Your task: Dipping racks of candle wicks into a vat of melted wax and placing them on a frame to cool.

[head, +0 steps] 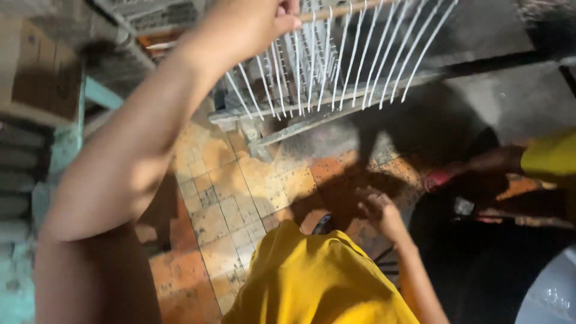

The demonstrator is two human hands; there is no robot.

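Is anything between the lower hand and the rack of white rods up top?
Yes, open air and a grey wooden frame. The right hand hangs low over the tiled floor, apart from the white rods. The left hand already grips their bar.

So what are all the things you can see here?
White candles: many, white, hanging in rows from a wooden stick at the top.
Wooden frame: one, grey-brown, under the candles.
Floor tiles: many, orange and cream, middle.
Cardboard box: one, brown, top left.
Yellow cloth: one, bottom middle.
Other person's arm: one, yellow sleeve, right edge.
Left hand: raised, gripping the candle stick.
Right hand: low, over the tiles, holding nothing I can see.
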